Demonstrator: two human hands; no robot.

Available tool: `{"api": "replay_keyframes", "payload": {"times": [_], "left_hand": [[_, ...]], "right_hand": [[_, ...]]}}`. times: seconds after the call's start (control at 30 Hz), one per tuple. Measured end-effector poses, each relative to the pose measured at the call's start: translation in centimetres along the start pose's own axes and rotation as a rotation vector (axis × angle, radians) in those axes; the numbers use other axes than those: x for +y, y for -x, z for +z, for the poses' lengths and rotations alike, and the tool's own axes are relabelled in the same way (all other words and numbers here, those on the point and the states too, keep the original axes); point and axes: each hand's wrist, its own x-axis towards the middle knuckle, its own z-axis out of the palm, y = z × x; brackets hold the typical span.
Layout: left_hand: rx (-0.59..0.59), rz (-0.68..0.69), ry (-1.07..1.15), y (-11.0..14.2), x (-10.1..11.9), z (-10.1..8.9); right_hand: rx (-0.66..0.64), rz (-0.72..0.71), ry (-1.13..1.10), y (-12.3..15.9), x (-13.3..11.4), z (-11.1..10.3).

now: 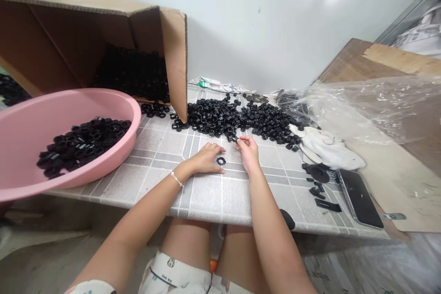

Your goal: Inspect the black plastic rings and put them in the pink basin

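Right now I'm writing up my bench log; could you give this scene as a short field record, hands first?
Left hand: thumb and fingers apart, single black ring between them
Right hand: fingertips at black-ring pile's near edge, grip unclear
Pink basin: holds black rings
Cardboard box: opening faces viewer, black parts inside
Right side: white cloth, phone

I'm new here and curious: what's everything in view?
Box: one, brown, left rear
Dark pieces: many, black, inside box
Basin: one, pink, left
Small rings: countless, black, in basin, heaped centrally
Lone ring: one, black, centre
Cloth: one, white, right of rings
Phone: one, black, right
Loose parts: several, black, left of phone
Plastic sheeting: uncounted, clear, right rear
Tablecloth: one, grey check, under rings
Left hand: one, bare, beside lone ring
Right hand: one, bare, by small rings
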Motion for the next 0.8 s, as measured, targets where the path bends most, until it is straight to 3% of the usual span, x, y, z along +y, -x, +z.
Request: {"api": "replay_keyframes", "payload": {"times": [0.1, 0.23, 0.47, 0.63, 0.8], "left_hand": [[0.025, 0.009, -0.094, 0.0, 0.3, -0.2], [0.127, -0.084, 0.055, -0.5, -0.1, -0.1], [0.358, -0.134, 0.176, -0.8, -1.4, -0.2], [0.351, -0.131, 0.157, -0.6, -1.3, -0.6], [0.325, -0.023, 0.063, -0.5, -1.0, -0.6]], "right_hand": [[-0.226, 0.061, -0.127, 0.5, -1.2, -0.4], [-0.447, 0.040, -0.091, 1.6, -2.0, 0.1], [-0.411, -0.108, 0.080, 2.3, -0.6, 2.2], [-0.380, -0.070, 0.016, 2.4, -0.6, 2.5], [-0.399, -0.012, -0.014, 2.4, -0.6, 2.2]]}}
